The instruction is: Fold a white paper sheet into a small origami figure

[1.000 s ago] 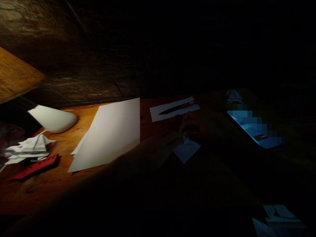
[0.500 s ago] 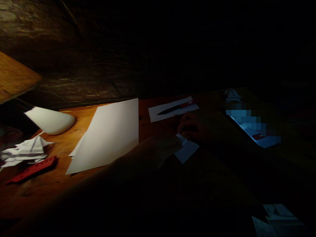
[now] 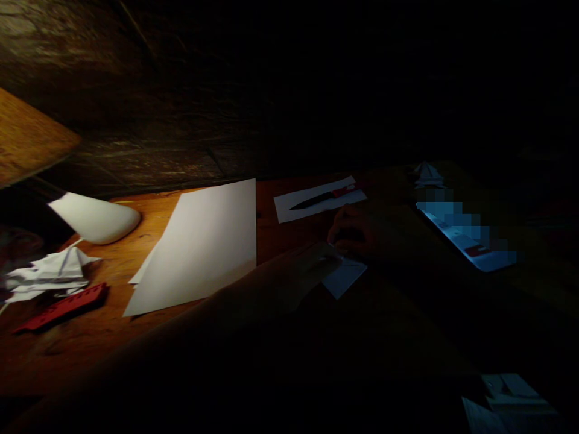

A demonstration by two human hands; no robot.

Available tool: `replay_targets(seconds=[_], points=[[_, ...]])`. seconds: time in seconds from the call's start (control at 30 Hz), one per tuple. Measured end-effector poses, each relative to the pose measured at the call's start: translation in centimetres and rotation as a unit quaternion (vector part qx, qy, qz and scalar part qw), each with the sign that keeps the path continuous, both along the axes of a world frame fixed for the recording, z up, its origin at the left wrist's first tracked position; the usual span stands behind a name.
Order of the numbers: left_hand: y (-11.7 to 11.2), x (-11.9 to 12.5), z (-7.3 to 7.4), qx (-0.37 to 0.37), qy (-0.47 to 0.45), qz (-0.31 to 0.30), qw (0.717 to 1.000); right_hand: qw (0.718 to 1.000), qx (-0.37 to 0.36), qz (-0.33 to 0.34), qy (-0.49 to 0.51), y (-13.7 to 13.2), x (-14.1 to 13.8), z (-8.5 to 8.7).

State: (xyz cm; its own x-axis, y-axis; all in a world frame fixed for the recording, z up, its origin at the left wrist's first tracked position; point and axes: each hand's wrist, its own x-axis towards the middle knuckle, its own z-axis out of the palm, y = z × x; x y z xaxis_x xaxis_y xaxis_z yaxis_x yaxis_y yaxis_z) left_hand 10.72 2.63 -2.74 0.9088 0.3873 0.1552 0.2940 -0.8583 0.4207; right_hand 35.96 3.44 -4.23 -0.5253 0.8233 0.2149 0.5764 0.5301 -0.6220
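Observation:
A small folded white paper (image 3: 344, 276) lies on the wooden table (image 3: 149, 208) in deep shadow. My left hand (image 3: 312, 268) comes in from the lower left, its fingertips pressed on the paper's left corner. My right hand (image 3: 359, 232) rests curled just above the paper, its fingers bent down onto the top edge. Both hands are very dark, so the finger detail is hard to read.
A large white sheet (image 3: 203, 247) lies left of the hands. Behind sits a paper strip (image 3: 316, 202) with a red-handled knife (image 3: 323, 198). A white lamp head (image 3: 97, 217), folded paper shapes (image 3: 54, 271), a red ruler (image 3: 63, 306) and a lit phone (image 3: 465, 235) are nearby.
The hands have shifted slightly on the small folded paper, and its upper corner now lies flatter. The view has wobbled a little.

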Motion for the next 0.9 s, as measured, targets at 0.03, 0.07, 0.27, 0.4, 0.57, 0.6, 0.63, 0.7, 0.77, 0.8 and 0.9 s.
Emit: replay_targets(seconds=[0.03,0.07,0.27,0.4,0.57,0.6,0.63,0.7,0.77,0.8,0.9], points=[[-0.1,0.0,0.1,-0.004,0.0,0.001,1.0,1.0,-0.001,0.002,0.002,0.0,0.0,0.0],[-0.1,0.0,0.1,-0.007,0.0,0.003,1.0,1.0,-0.001,0.001,0.005,0.1,-0.1,0.1],[-0.3,0.2,0.2,-0.025,0.001,0.013,1.0,1.0,-0.015,-0.013,0.008,0.1,-0.3,0.4],[-0.5,0.1,0.4,-0.034,0.009,0.017,0.999,1.0,-0.014,-0.018,0.02,0.2,-0.3,0.2],[-0.9,-0.1,0.7,-0.039,0.017,0.019,0.999,0.999,-0.007,-0.028,0.026,0.0,-0.5,0.1],[-0.9,-0.1,0.8,-0.039,0.017,0.018,0.999,0.999,-0.006,-0.032,0.03,0.0,-0.7,0.1],[-1.0,0.0,0.8,-0.038,0.018,0.017,0.999,0.999,-0.006,-0.038,0.03,0.0,-0.8,0.1],[-1.0,0.1,1.0,-0.038,0.019,0.016,0.999,0.998,0.001,-0.054,0.023,0.0,-1.1,0.0],[-0.9,0.2,1.1,-0.038,0.02,0.016,0.999,0.997,0.012,-0.07,0.01,0.1,-1.3,-0.1],[-0.9,0.2,1.1,-0.038,0.02,0.016,0.999,0.997,0.015,-0.076,0.007,0.2,-1.4,-0.2],[-0.9,0.3,1.1,-0.035,0.019,0.014,0.999,0.995,0.003,-0.095,0.012,0.3,-1.5,-0.3]])
